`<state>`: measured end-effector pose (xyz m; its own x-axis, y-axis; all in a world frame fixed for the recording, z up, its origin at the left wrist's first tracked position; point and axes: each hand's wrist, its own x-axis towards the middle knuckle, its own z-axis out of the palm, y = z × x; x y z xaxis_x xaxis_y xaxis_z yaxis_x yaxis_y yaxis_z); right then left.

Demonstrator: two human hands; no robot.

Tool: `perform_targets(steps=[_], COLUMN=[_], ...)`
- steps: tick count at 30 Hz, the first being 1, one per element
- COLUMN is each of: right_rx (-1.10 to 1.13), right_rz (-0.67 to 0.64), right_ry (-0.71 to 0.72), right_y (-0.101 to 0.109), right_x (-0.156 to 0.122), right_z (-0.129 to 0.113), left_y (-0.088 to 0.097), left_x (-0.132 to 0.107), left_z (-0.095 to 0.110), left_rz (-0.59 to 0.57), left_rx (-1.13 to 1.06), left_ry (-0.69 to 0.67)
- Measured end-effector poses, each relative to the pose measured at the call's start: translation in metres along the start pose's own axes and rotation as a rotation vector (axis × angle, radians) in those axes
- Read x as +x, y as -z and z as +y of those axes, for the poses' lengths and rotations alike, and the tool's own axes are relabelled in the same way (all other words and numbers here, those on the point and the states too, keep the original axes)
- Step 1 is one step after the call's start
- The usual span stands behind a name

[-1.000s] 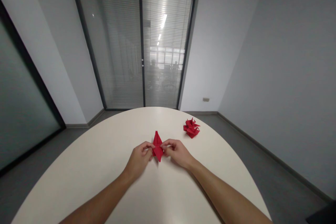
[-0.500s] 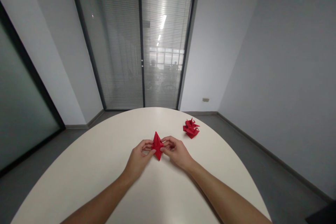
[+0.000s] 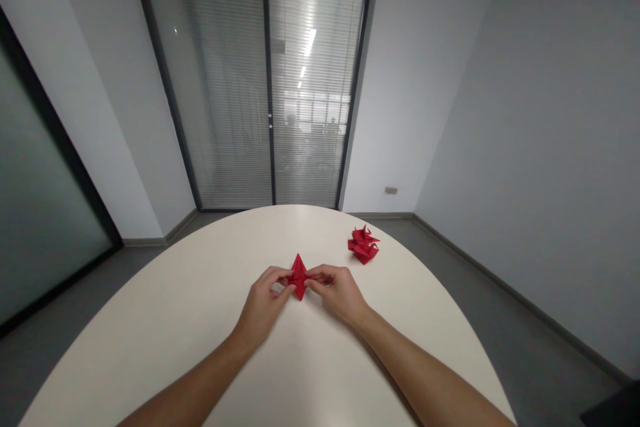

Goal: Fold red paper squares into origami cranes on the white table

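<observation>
A small folded red paper piece [image 3: 299,275] is held just above the white round table [image 3: 200,320], near its middle. My left hand [image 3: 265,303] pinches the piece's left side with thumb and fingers. My right hand [image 3: 336,290] pinches its right side the same way. Both hands are closed on the paper, and its pointed tip sticks up between them. A pile of finished red folded paper figures [image 3: 363,245] lies on the table, beyond and to the right of my right hand.
Sliding glass doors with blinds [image 3: 265,87] stand behind the table. A grey wall [image 3: 550,147] runs along the right, with grey floor round the table. A dark glass partition [image 3: 35,200] is at the left.
The red paper piece looks shorter and flatter between my fingers than a second ago. Both hands stayed close together and shifted only slightly.
</observation>
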<state>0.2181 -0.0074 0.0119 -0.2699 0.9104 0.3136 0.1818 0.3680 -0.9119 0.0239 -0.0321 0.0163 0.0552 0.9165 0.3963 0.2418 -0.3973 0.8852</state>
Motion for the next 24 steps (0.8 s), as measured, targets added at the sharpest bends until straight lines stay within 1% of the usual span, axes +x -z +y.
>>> perform_targets(steps=[4,7,10,15,19,24], right_rx=[-0.055,-0.135,-0.162,-0.226,-0.254,-0.272], right_rz=[0.003,0.017,0.013,0.0,-0.027,-0.034], right_ry=[0.027,0.102,0.168,0.251,0.242,0.208], right_y=[0.002,0.003,0.004,0.006,0.007,0.006], right_x=[0.0,0.0,-0.001,-0.001,0.0,0.0], right_z=[-0.002,-0.007,-0.014,-0.02,-0.016,-0.013], left_y=[0.0,0.0,0.0,0.0,-0.001,-0.002], left_x=[0.0,0.0,0.001,0.001,0.001,0.001], left_z=[0.0,-0.001,-0.001,0.001,0.002,0.002], left_rz=[-0.011,-0.026,-0.026,-0.041,-0.066,-0.048], left_rx=[0.041,0.035,0.03,0.053,0.062,0.088], left_ry=[-0.02,-0.016,-0.013,-0.057,-0.078,-0.085])
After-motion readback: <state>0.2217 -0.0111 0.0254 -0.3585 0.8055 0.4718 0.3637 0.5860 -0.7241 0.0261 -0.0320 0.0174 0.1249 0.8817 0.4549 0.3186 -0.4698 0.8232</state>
